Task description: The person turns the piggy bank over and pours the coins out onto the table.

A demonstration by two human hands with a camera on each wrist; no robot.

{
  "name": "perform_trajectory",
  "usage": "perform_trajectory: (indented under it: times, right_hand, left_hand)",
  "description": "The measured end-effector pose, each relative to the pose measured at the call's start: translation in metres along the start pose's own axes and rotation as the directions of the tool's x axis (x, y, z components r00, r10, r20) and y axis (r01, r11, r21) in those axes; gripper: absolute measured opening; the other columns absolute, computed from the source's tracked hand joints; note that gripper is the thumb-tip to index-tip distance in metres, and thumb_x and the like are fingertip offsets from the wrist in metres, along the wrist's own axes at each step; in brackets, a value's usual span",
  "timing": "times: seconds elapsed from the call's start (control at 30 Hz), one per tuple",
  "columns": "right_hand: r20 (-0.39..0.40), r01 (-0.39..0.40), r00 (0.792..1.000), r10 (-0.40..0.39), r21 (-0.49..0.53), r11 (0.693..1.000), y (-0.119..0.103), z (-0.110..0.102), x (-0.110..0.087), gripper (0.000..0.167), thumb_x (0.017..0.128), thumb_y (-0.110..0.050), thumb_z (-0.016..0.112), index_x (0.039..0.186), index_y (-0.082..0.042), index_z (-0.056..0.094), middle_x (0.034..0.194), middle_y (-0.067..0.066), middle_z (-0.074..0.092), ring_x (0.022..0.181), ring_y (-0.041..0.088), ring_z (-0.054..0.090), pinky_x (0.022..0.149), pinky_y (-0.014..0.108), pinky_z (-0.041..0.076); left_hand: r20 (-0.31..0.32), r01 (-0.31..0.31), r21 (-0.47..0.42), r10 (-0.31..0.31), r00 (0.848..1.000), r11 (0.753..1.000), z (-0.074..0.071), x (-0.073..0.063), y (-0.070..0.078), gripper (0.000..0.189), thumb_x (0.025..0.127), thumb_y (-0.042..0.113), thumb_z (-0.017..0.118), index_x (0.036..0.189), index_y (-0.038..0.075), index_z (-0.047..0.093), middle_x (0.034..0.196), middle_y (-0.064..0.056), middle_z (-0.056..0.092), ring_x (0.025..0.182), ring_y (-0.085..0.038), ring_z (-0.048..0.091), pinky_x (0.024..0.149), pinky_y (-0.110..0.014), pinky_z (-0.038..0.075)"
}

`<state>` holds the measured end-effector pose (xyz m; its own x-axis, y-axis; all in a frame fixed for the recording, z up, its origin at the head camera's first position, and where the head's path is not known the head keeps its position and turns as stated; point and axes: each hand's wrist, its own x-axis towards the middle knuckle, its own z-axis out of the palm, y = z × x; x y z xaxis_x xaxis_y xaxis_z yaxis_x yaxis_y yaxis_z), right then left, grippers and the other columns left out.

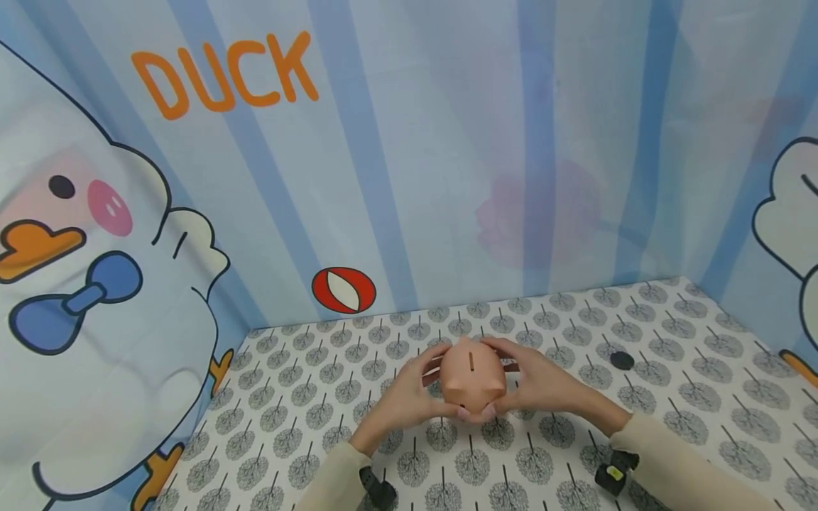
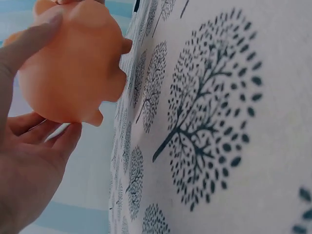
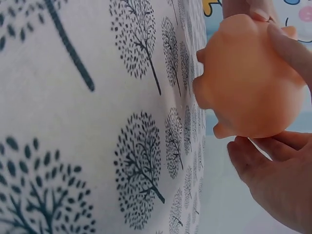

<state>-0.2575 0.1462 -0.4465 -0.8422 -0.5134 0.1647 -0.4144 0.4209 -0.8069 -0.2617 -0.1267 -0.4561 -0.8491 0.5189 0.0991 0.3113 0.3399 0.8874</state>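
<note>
An orange-pink piggy bank (image 1: 479,376) is held between both hands, its coin slot facing up and its snout toward the person. From one side the left hand (image 1: 407,394) grips it, thumb near the snout and fingers around the rear flank. On the opposite side the right hand (image 1: 544,382) holds it the same way. Both wrist views show the piggy bank's smooth body (image 2: 73,63) and stubby feet (image 3: 202,92) close to the cloth; whether the feet touch it I cannot tell.
A small black disc (image 1: 622,360) lies on the tree-patterned tablecloth (image 1: 473,465), to the right of the hands. Behind the table hangs a blue-striped curtain (image 1: 441,142) with duck drawings. Each wrist wears a black strapped device (image 1: 611,479).
</note>
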Motion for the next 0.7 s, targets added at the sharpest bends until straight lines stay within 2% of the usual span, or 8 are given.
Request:
perform_trajectory:
  times: [0.13, 0.27, 0.33, 0.4, 0.53, 0.7]
  right_hand:
    - [0.000, 0.003, 1.000, -0.003, 0.035, 0.999, 0.005, 0.000, 0.001, 0.106, 0.074, -0.033, 0.094, 0.162, -0.013, 0.039, 0.161, 0.017, 0.049, 0.143, 0.048, 0.051, 0.115, 0.069, 0.049]
    - [0.062, -0.042, 0.997, 0.038, 0.067, 0.997, 0.004, -0.006, 0.002, 0.089, 0.082, -0.036, 0.089, 0.154, -0.003, 0.049, 0.146, 0.017, 0.063, 0.132, 0.038, 0.063, 0.110, 0.054, 0.058]
    - [0.091, -0.065, 0.994, 0.057, 0.083, 0.994, 0.001, -0.010, 0.004, 0.085, 0.084, -0.036, 0.089, 0.151, 0.001, 0.051, 0.139, 0.018, 0.067, 0.125, 0.034, 0.067, 0.104, 0.047, 0.062]
    - [0.100, -0.061, 0.994, 0.052, 0.093, 0.994, 0.000, -0.011, 0.005, 0.084, 0.085, -0.035, 0.088, 0.151, 0.001, 0.051, 0.139, 0.018, 0.067, 0.127, 0.034, 0.066, 0.104, 0.043, 0.063]
    - [0.096, -0.019, 0.995, 0.007, 0.120, 0.993, 0.000, -0.012, 0.006, 0.093, 0.080, -0.032, 0.093, 0.156, -0.004, 0.045, 0.146, 0.016, 0.062, 0.134, 0.037, 0.061, 0.110, 0.047, 0.060]
    - [0.074, -0.029, 0.997, 0.020, 0.118, 0.993, 0.001, -0.012, 0.004, 0.096, 0.078, -0.034, 0.094, 0.156, -0.006, 0.045, 0.147, 0.017, 0.061, 0.135, 0.038, 0.060, 0.112, 0.054, 0.057]
  left_hand:
    - [0.020, -0.013, -0.040, 0.014, 1.000, 0.999, -0.001, 0.001, -0.004, 0.098, 0.082, 0.020, 0.092, 0.163, 0.028, 0.037, 0.166, 0.002, 0.044, 0.154, -0.021, 0.045, 0.129, -0.035, 0.041]
    - [0.058, 0.024, -0.106, -0.018, 0.998, 0.994, -0.001, 0.003, -0.005, 0.078, 0.089, 0.025, 0.085, 0.157, 0.015, 0.049, 0.154, -0.007, 0.060, 0.141, -0.024, 0.060, 0.120, -0.033, 0.051]
    - [0.068, 0.053, -0.137, -0.044, 0.997, 0.989, -0.002, 0.003, -0.004, 0.073, 0.091, 0.028, 0.084, 0.154, 0.012, 0.052, 0.150, -0.011, 0.063, 0.136, -0.027, 0.064, 0.116, -0.034, 0.055]
    - [0.066, 0.059, -0.152, -0.049, 0.997, 0.987, -0.003, 0.004, -0.002, 0.073, 0.090, 0.028, 0.085, 0.154, 0.013, 0.053, 0.150, -0.011, 0.062, 0.137, -0.028, 0.063, 0.116, -0.035, 0.055]
    - [0.049, 0.043, -0.142, -0.036, 0.998, 0.989, -0.004, 0.006, -0.001, 0.089, 0.082, 0.023, 0.092, 0.159, 0.017, 0.046, 0.160, -0.006, 0.053, 0.145, -0.028, 0.056, 0.123, -0.038, 0.049]
    - [0.066, 0.027, -0.131, -0.019, 0.998, 0.991, -0.003, 0.008, -0.002, 0.088, 0.084, 0.021, 0.090, 0.159, 0.019, 0.045, 0.161, -0.005, 0.052, 0.147, -0.028, 0.054, 0.124, -0.037, 0.047]
